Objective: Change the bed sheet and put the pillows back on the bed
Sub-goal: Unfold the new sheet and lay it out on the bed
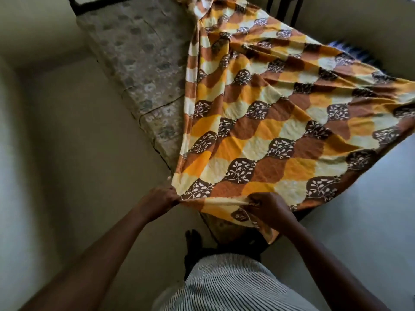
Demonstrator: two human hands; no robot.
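Both hands grip the near hem of the orange-and-brown patterned bed sheet: left hand pinches its corner, right hand clutches the edge. It drapes the mattress, whose left side lies bare.

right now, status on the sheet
Left hand and right hand both gripping sheet edge. Sheet covers only part of the mattress. No pillows visible. Nothing blocking.

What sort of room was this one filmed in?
Most likely a small, plain bedroom. A bare mattress lies on a dark bed frame between bare walls, and both hands, left hand and right hand, pull a patterned sheet over it.
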